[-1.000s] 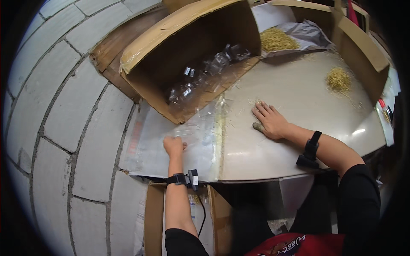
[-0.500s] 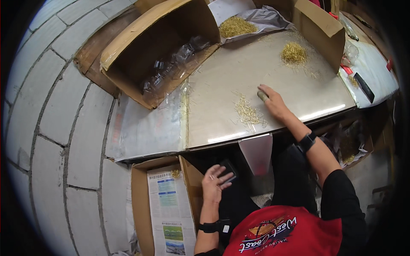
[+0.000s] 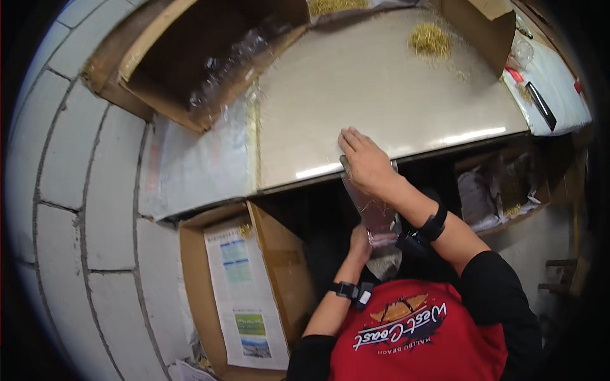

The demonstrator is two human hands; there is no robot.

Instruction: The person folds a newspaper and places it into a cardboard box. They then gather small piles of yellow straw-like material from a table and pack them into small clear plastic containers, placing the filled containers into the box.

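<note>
My right hand [image 3: 368, 164] lies at the table's front edge, over the top of a slanted chute [image 3: 366, 202]. Its fingers are stretched out flat and close together. Thin gold-coloured wire pieces [image 3: 379, 207] show on the chute just below that hand. Under the table edge, my left hand [image 3: 360, 241] is beside the chute's lower end; its fingers are mostly hidden. A clear, shiny object [image 3: 383, 240] sits at that lower end, and I cannot tell whether the left hand holds it. Farther back on the table [image 3: 318, 114] is a heap of gold wire pieces [image 3: 429, 40].
A cardboard box on its side [image 3: 149, 54] at the back left holds clear plastic containers [image 3: 216, 73]. More gold pieces [image 3: 337, 5] lie at the far edge. An open carton [image 3: 270, 267] lined with newspaper stands lower left; another lined carton [image 3: 489, 190] sits under the table's right.
My right hand has moved left and toward me to the table edge. The small wire pile there has left the tabletop. My left hand has moved right and up to the chute's lower end.
</note>
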